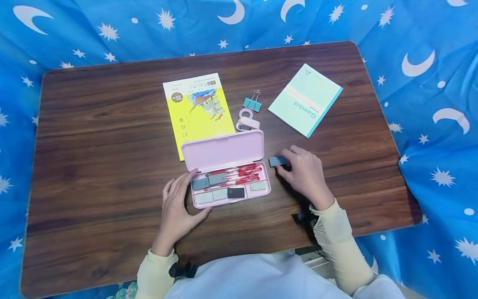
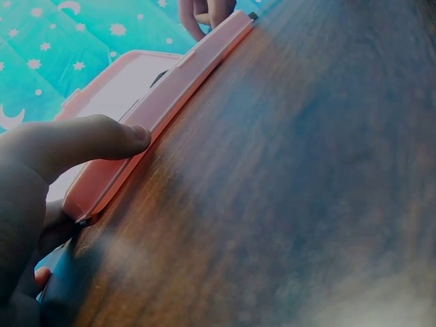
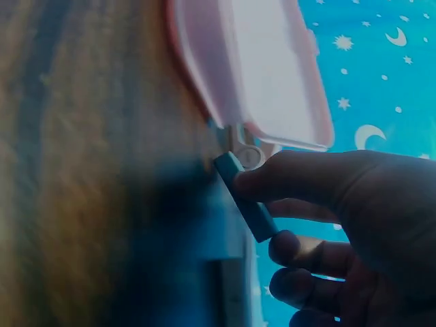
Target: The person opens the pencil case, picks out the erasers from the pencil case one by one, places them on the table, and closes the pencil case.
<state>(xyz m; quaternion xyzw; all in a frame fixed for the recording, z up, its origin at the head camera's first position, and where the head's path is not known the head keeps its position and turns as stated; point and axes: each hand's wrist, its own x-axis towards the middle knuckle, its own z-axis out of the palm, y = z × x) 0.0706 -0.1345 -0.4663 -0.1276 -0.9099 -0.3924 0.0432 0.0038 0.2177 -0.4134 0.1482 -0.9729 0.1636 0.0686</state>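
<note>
A pink pencil case lies with its lid raised on the table. My left hand grips its left end, the thumb along the front wall and the fingers round the back corner. Red pens fill the rear compartment, with two grey eraser-like blocks over them. In front sit pale blocks, a black block and a pale green block. Right of the case, my right hand pinches a dark grey-green eraser-like block between thumb and fingers.
A yellow book lies behind the case, partly covered by the lid. Right of it are a teal binder clip, a ring-shaped tape roll and a small pink stapler. A mint notebook lies at the back right.
</note>
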